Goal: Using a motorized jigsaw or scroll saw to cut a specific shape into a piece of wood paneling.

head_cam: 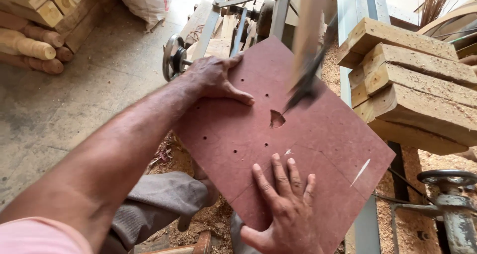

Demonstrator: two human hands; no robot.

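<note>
A reddish-brown flat board point(318, 149) with several small drilled holes and one larger ragged hole point(277, 119) lies tilted over a metal machine frame. My left hand point(213, 79) rests palm-down on the board's upper left edge, thumb stretched toward the middle. Lower down, my right hand point(284, 209) presses flat on the near corner, fingers spread. A blurred wooden handle with a dark end point(307, 70) comes down from the top, and its tip sits right beside the larger hole. Whoever holds it is out of view.
Stacked curved wooden blocks point(412, 85) sit at the right of the board. Turned wooden legs point(30, 45) lie at the top left, near a white sack point(144, 0). Metal handwheels point(174, 57) point(447, 177) flank the frame. Sawdust point(397, 219) covers the floor by my knee point(159, 199).
</note>
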